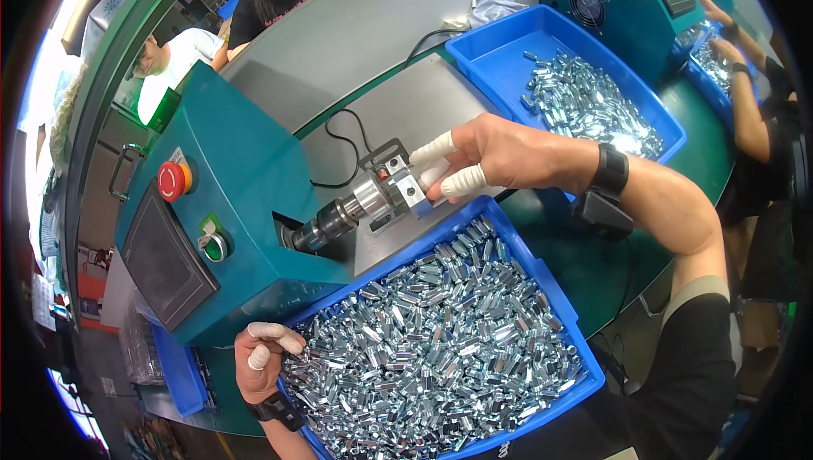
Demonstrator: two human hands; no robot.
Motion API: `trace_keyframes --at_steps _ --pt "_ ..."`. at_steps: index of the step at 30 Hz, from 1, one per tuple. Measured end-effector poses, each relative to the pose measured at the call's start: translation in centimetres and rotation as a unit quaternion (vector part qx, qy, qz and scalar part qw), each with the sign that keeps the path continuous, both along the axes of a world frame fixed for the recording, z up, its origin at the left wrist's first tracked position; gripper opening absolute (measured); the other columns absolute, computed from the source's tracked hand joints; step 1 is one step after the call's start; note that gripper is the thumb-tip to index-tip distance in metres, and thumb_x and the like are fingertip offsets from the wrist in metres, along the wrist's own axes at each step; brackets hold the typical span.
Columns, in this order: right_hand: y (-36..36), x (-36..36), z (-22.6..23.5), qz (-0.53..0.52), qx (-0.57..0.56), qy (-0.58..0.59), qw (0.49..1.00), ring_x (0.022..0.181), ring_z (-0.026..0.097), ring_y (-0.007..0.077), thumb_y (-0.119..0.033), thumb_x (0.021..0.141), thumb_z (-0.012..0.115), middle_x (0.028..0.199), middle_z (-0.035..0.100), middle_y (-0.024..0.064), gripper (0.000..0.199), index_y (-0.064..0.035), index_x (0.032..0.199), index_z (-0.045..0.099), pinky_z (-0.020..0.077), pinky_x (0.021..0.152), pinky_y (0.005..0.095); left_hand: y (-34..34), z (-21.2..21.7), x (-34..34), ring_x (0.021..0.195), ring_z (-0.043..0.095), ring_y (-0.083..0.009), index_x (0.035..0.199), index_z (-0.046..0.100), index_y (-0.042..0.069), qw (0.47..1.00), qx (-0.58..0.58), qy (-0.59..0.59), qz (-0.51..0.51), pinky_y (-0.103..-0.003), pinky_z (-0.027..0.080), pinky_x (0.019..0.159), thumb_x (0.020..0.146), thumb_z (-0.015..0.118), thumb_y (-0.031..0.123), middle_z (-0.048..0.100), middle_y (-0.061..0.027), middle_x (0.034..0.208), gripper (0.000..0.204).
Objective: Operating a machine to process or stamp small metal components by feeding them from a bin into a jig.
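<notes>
My right hand (500,155), with white finger covers, reaches to the outer end of the steel fixture (398,186) on the teal machine. Its fingers are bent together against the fixture's end block; whatever they pinch is hidden. At the left edge of the near blue bin (555,290) is my left hand (267,358), also in finger covers. Its fingers are curled beside the heap of small shiny metal hex sleeves (423,341), and I cannot make out what lies in them. A cylindrical steel shaft (326,224) joins the fixture to the machine.
The teal machine (246,180) carries a red push button (174,180), a green-ringed switch (214,246) and a dark screen (169,261). A second blue bin (500,53) holds more sleeves. A black cable (334,180) lies behind the fixture. Other people work beyond the partition and at right.
</notes>
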State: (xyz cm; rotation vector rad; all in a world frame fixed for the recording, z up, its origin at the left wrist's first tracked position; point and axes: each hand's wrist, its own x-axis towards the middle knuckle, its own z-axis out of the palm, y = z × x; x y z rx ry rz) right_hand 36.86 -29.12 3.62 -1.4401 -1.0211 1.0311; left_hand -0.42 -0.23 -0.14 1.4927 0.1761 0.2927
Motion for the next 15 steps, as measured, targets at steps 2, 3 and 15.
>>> trace_keyframes --at_steps 2,3,15 --pt "-0.18 -0.04 -0.02 0.010 -0.002 -0.009 1.000 0.103 0.066 0.0162 -0.014 0.091 0.073 0.111 0.071 0.0118 0.055 0.0077 0.138 0.052 0.0520 0.094 0.0302 -0.09 -0.02 0.03 0.087 0.069 -0.0291 0.114 0.064 0.000 1.000 -0.001 -0.003 0.006 -0.043 0.054 0.084 0.089 0.073 0.038 0.072 -0.0184 0.090 0.046" --pt "-0.23 -0.05 -0.12 0.009 -0.001 -0.008 1.000 0.103 0.066 0.0162 -0.014 0.091 0.073 0.111 0.071 0.0118 0.055 0.0077 0.138 0.052 0.0520 0.094 0.0302 -0.06 -0.06 0.01 0.087 0.069 -0.0291 0.114 0.064 0.000 1.000 0.000 -0.002 0.005 -0.043 0.054 0.084 0.089 0.073 0.038 0.072 -0.0184 0.090 0.046" --pt "-0.32 0.02 -0.77 0.023 0.018 -0.067 0.997 0.113 0.065 0.0208 -0.020 0.090 0.075 0.121 0.070 0.0160 0.060 0.0046 0.139 0.052 0.0490 0.102 0.0344 0.00 -0.07 0.09 0.087 0.068 -0.0288 0.113 0.064 -0.001 1.000 0.009 -0.007 0.005 -0.043 0.054 0.085 0.090 0.073 0.036 0.072 -0.0186 0.090 0.044"
